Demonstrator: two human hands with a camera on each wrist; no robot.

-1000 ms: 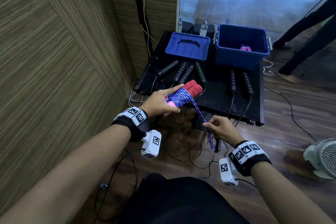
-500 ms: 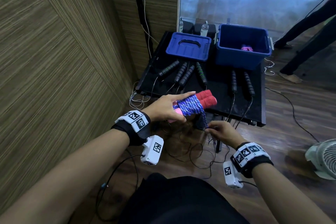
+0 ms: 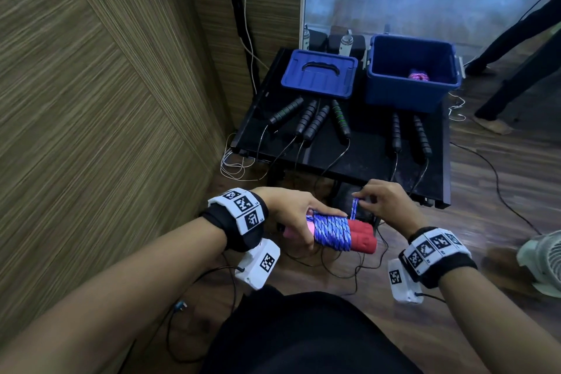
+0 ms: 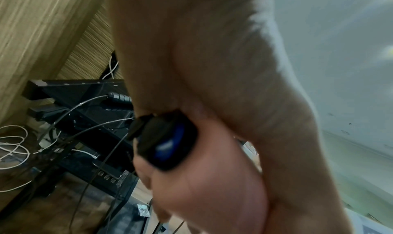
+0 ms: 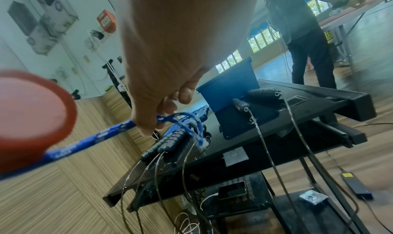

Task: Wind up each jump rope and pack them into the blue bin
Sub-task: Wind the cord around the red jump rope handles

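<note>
My left hand [image 3: 291, 222] grips the red-handled jump rope [image 3: 361, 237] by its handles, held level above the floor in front of the table. Blue-and-white cord [image 3: 331, 232] is coiled tightly round the handles. My right hand [image 3: 382, 203] pinches the short loose end of the cord [image 3: 354, 208] just above the bundle; the right wrist view shows that end [image 5: 187, 121] looped past my fingers. The blue bin [image 3: 411, 73] stands open at the table's back right with a pink wound rope [image 3: 419, 75] inside. The left wrist view shows only my palm round the handle ends [image 4: 168, 145].
On the black table [image 3: 364, 158] lie several black-handled jump ropes [image 3: 312, 118], cords hanging off the front edge. The bin's blue lid [image 3: 318, 74] lies at the back left. Wood-panel wall on the left, a white fan [image 3: 543, 261] at right, a person's legs [image 3: 516, 39] beyond the bin.
Both hands came down and toward me with the bundle. The long hanging cord has been wound on; only a short end is left, now held above the bundle instead of below it.
</note>
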